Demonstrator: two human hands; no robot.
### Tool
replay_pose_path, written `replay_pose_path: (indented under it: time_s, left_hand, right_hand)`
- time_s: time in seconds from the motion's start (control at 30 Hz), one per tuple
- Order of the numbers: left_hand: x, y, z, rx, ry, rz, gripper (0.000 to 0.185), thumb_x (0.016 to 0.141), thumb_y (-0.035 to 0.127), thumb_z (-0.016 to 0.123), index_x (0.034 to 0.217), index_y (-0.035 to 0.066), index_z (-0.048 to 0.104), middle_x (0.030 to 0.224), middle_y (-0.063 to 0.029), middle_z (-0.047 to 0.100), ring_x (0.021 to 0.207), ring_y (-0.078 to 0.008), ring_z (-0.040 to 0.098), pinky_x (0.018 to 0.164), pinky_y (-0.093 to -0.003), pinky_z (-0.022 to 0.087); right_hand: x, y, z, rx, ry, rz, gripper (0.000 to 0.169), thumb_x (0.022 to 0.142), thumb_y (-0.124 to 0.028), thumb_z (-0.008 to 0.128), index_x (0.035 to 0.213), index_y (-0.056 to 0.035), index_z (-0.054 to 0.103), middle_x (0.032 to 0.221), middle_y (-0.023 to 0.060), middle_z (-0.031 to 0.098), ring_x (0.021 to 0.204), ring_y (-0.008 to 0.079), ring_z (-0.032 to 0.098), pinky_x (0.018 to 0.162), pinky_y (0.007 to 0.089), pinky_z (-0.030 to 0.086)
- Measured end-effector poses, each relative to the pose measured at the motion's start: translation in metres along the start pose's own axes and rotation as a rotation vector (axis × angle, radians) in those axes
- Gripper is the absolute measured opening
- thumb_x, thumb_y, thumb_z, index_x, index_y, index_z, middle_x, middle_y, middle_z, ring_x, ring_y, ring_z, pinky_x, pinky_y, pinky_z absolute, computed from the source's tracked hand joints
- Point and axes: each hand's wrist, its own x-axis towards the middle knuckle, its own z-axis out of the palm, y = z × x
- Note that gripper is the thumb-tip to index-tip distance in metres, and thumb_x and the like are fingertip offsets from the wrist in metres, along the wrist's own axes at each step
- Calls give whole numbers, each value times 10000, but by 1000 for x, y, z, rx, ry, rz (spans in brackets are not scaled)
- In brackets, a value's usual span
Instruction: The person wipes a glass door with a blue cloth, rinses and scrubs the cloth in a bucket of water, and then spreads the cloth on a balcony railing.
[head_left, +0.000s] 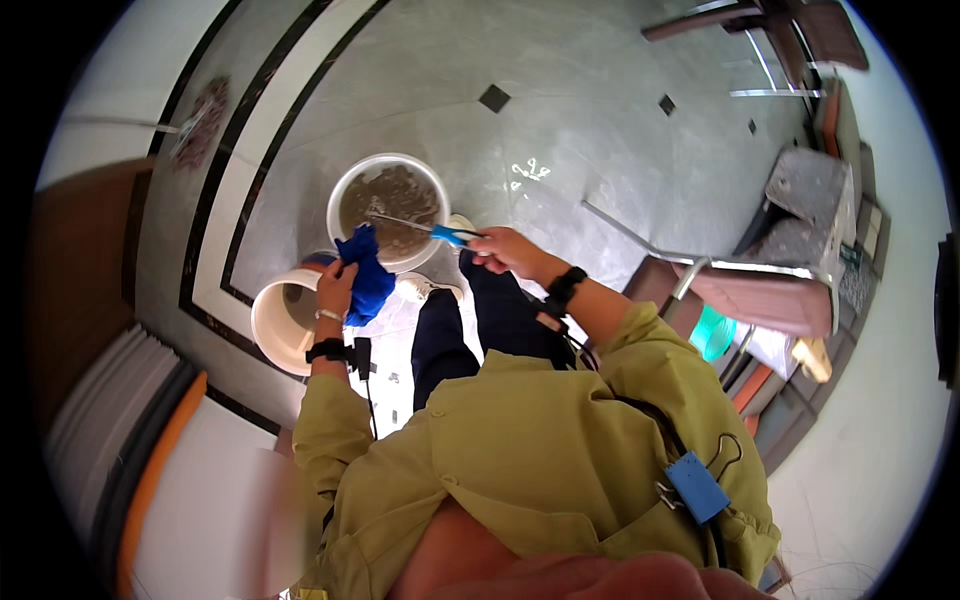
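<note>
My right hand (511, 251) grips what looks like a screwdriver (448, 235) by its blue handle. Its thin metal shaft points left, over a round white basin (336, 201) of murky brown water. Bunched blue cloth (366, 281) hangs from the fingers of my left hand (336, 289), close to the shaft's tip; whether cloth and tip touch I cannot tell. Below that hand a cream bucket (264, 330) is tilted, its opening partly hidden by my wrist.
A mop (204, 127) lies on the tiled floor at left. To the right is a metal-legged chair (757, 296) with a brown seat, near a green plastic container (712, 332). Another chair (780, 37) is at upper right. Stacked panels (142, 442) line the lower left.
</note>
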Motion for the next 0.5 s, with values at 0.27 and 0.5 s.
replay_pose_path:
  time_s: [0.27, 0.5]
  left_hand:
    - [13, -19, -7, -5, 22, -83, 405, 779, 262, 600, 1040, -48, 579, 939, -80, 608, 860, -156, 528, 800, -250, 402]
    - [4, 6, -16, -88, -70, -98, 470, 800, 278, 565, 1138, -45, 520, 1073, -124, 574, 967, -200, 529, 888, -279, 384]
  right_hand:
    - [-25, 8, 51, 209, -123, -152, 336, 835, -176, 584, 1134, -40, 514, 765, 46, 572, 498, 49, 420, 444, 179, 313]
    - [-99, 52, 29, 386, -188, -318, 371, 841, -191, 574, 1175, -57, 482, 844, 42, 611, 581, 52, 505, 546, 173, 415]
